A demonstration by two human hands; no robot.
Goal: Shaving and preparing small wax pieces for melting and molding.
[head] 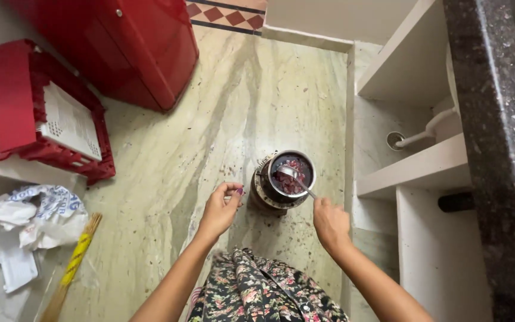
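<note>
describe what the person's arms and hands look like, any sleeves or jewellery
Both forearms are bare, with no sleeves reaching into view. The left hand and right hand show no gloves, and no rings, bangles or watch can be made out. Below the arms is a black garment printed with small pink and cream flowers.

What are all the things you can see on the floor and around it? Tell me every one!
metal pot: one, silvery, on the floor, holding dark red bits
spoon: one, metal, in the pot
red crate: one, left
red container: one, top left
plastic bag: one, white, left edge
broom: one, yellow handle, bottom left
shelves: pale, right
counter: dark stone, right
left hand: beside the pot
right hand: holding the spoon
</note>
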